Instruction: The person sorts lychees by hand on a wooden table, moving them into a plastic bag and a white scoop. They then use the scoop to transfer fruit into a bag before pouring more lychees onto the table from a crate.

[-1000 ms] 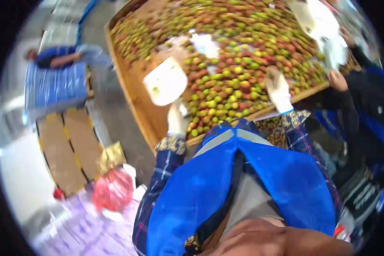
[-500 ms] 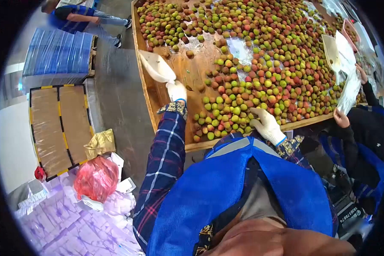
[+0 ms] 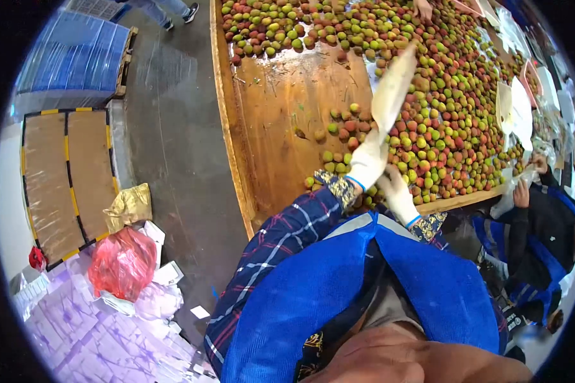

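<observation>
- The left hand (image 3: pixel 369 161) had moved from the left side of the wooden tray (image 3: pixel 227 118) to beside the right hand (image 3: pixel 400 196), and the white scoop (image 3: pixel 393 89) had come with it.
- A helper's hand (image 3: pixel 422 9) had come in at the far side, and more wood showed where round fruit (image 3: pixel 457 118) had been.
- The scoop was up over the fruit, in front of the left hand. Its wide end pointed away from the person and a bit to the right.
- It was long and thin from this side, and its long line ran from the glove up to the far right. It was tipped on its edge, so I could not tell if fruit was in it.
- The left hand wore a white glove, with its fingers closed around the scoop's handle.
- The right hand wore a white glove too. Its fingers were a bit bent, low by the fruit, but I could not tell if they held any.
- The big tray had a raised wood edge. Red, green and brown fruit lay in it, mostly in the middle and on the right.
- A pink basket (image 3: pixel 529 79) stood at the far right; what was in it was too hard to see.
- A helper at the right held a clear bag (image 3: pixel 508 193).
</observation>
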{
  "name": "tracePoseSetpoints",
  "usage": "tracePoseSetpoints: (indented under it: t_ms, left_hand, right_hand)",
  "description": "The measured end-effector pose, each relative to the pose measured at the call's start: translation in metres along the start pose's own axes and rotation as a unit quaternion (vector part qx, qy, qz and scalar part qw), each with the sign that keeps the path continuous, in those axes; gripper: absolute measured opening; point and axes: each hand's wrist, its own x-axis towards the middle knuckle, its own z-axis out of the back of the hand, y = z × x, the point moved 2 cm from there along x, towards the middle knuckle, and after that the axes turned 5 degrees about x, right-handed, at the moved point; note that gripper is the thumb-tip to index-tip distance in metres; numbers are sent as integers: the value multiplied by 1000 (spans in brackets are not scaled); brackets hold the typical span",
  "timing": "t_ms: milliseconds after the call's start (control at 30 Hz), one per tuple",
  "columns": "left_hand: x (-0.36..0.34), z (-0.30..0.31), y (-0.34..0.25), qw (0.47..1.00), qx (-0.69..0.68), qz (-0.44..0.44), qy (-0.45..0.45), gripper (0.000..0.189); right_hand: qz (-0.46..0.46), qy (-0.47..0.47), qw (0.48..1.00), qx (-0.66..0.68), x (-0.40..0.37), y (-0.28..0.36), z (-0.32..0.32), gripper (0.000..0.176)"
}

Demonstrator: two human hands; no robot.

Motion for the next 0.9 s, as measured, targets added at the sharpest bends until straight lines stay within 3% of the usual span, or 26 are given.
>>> tracePoseSetpoints:
  t_ms: [33, 67, 100, 133, 200, 233, 267, 333, 400, 467, 500, 533, 600, 667, 700, 733, 800, 900]
  left_hand:
    - [-8, -16, 14, 999, 27, -35, -24, 36]
    - [-16, -13, 16, 994, 15, -97, -51, 37]
    - [-26, 4, 8, 999, 24, -39, -4, 38]
    - [-33, 18, -3, 998, 32, 18, 43, 39]
    - [-39, -17, 31, 972, -236, 11, 6, 38]
    - [-43, -40, 70, 985, -169, 44, 6, 41]
    - [-43, -54, 95, 992, -101, 76, 5, 44]
    - [-43, 92, -22, 963, 152, 75, 209, 53]
    - [-50, 137, -11, 991, 98, -32, 82, 54]
    - [-58, 193, 21, 977, 183, -23, -103, 48]
    - [-61, 219, 58, 950, 225, -13, -217, 46]
    - [-70, 238, 108, 906, 283, 5, -314, 57]
    - [-87, 287, 137, 860, 351, 215, -303, 75]
    - [-108, 280, 201, 852, 350, 286, -266, 92]
    - [-116, 271, 214, 846, 367, 333, -198, 96]
    - [-114, 268, 218, 866, 271, 349, -232, 93]
    - [-113, 271, 213, 856, 343, 305, -238, 90]
    - [-114, 270, 215, 861, 330, 300, -245, 88]
  right_hand:
    - [-84, -6, 979, 185, 27, -28, -7, 44]
    - [-166, -11, 917, 363, 46, -43, -12, 43]
    - [-202, -68, 884, 417, 37, -26, -12, 43]
    - [-201, -62, 886, 412, 44, -2, -11, 43]
    - [-171, 26, 974, 146, 68, 39, -13, 47]
    - [-32, 67, 988, 133, 71, 55, -20, 52]
    - [-32, 61, 993, 95, 72, 80, -21, 53]
    - [-25, 136, 989, 54, 91, 114, -13, 52]
    - [-53, 189, 979, -55, 122, 147, 10, 49]
    - [197, 223, 930, -214, 202, 134, 37, 48]
    - [139, 240, 910, -309, 215, 166, 56, 47]
    - [79, 253, 877, -400, 223, 200, 75, 45]
    - [259, 235, 775, -527, 267, 205, 90, 42]
    - [235, 215, 721, -616, 306, 215, 89, 39]
    - [163, 243, 747, -597, 298, 246, 76, 39]
    - [217, 247, 733, -595, 319, 242, 65, 40]
    - [276, 268, 722, -576, 368, 232, 29, 38]
    - [283, 287, 743, -534, 394, 261, -33, 38]
